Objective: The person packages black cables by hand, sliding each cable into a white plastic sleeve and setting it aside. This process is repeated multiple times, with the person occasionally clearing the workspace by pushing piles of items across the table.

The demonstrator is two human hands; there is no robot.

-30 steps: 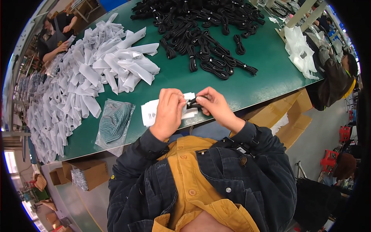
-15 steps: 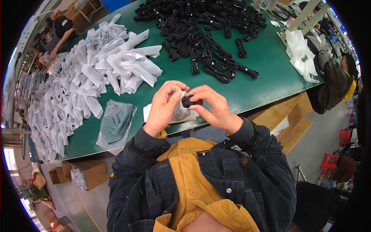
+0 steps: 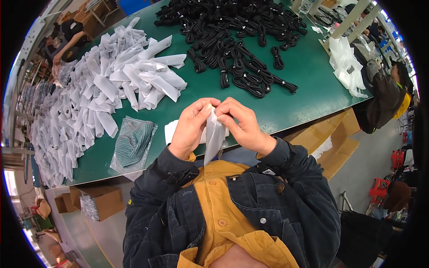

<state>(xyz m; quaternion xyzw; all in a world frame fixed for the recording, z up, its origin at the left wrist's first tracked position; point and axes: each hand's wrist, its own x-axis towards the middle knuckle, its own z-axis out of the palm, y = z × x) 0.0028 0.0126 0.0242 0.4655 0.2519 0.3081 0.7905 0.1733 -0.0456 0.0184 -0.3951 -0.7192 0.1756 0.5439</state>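
Between my two hands hangs a translucent white plastic bag (image 3: 215, 134), its lower end pointing down past the table's near edge. My left hand (image 3: 191, 127) pinches the top of the bag between thumb and fingers. Its other top edge is gripped by my right hand (image 3: 241, 125), fingers bent and thumb pressed in. A dark shade shows faintly inside the bag; the cable itself is hidden. Behind my hands, a stack of flat white bags (image 3: 170, 131) lies at the table edge. Further off lies a large heap of coiled black cables (image 3: 237, 53).
Filled white bags (image 3: 103, 80) are piled across the left of the green table (image 3: 304, 96). A teal knitted item in a clear bag (image 3: 134, 145) lies near the front edge. Cardboard boxes (image 3: 100, 201) stand below, left and right. Other people are at the left and right.
The black cable coil in my right fingers has gone out of sight into the bag. Both hands now hold the bag's top, and it hangs longer and straighter.
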